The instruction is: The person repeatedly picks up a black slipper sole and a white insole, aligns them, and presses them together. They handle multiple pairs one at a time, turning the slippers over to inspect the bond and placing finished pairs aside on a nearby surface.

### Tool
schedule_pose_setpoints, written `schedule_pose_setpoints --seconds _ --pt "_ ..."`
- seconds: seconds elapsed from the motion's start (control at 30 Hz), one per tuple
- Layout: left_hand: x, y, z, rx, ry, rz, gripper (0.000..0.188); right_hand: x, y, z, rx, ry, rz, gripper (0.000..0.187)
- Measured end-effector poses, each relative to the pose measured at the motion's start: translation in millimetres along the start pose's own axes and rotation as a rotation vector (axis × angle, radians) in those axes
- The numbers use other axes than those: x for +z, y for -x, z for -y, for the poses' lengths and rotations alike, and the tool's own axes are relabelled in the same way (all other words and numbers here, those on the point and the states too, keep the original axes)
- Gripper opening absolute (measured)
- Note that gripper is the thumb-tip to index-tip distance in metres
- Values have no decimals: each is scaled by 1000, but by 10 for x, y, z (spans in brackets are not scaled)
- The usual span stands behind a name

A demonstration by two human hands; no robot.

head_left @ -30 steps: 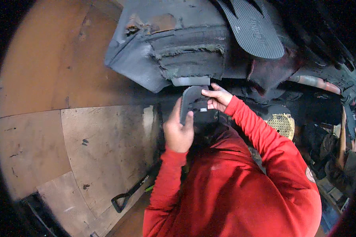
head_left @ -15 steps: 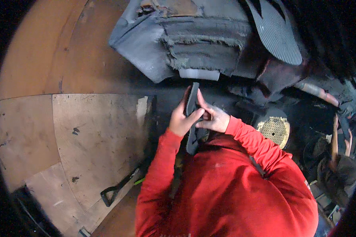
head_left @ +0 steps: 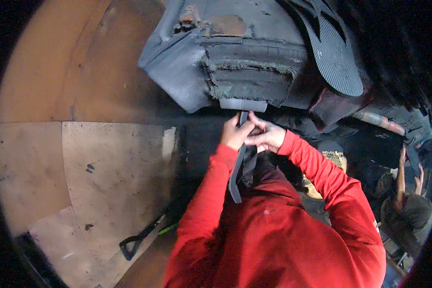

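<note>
Between both hands is a grey flip-flop sole (head_left: 235,177), seen nearly edge-on, its long end hanging down toward my lap. My left hand (head_left: 234,133) grips it from the left, thumb pressed across. My right hand (head_left: 268,135) holds the other side with fingers bent around it; some fingertips are hidden. The sole's upper end meets or nearly meets the underside of a pale roller (head_left: 243,105); I cannot tell whether they touch. Above the roller sits a machine hood (head_left: 254,57) covered with dusty, frayed grey cloth.
A dark textured sole-shaped piece (head_left: 338,62) lies on the machine at upper right. Wooden panels (head_left: 115,163) stand at left, with a black handle (head_left: 129,247) below. A yellowish perforated round seat (head_left: 336,158) is at right. Another person's arms (head_left: 403,177) work at far right.
Both hands have moved forward with the sole, bringing its upper end up to the roller. The sole has tilted, its lower end now pointing toward me. The view has shifted slightly.
</note>
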State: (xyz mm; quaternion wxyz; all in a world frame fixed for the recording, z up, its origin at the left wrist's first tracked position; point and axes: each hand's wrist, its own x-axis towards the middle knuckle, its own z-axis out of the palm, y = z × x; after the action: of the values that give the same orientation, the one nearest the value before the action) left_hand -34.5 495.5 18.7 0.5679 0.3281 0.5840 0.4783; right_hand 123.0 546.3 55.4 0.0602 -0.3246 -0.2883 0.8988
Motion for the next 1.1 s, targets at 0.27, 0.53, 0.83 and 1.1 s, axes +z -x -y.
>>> schedule_pose_setpoints --seconds 0.27,0.53,0.83,1.1 --pt "65 831 -129 271 30 -229 59 51 -152 -640 -1080 1541 -687 68" --pt "12 670 -444 376 -523 -419 39 63 -340 -603 -1098 1258 -427 62" --pt "-94 773 -1137 240 -705 -241 34 512 0 -408 -547 540 -27 103" --pt "-169 761 -1410 37 -613 -85 27 681 284 99 -17 -52 164 99"
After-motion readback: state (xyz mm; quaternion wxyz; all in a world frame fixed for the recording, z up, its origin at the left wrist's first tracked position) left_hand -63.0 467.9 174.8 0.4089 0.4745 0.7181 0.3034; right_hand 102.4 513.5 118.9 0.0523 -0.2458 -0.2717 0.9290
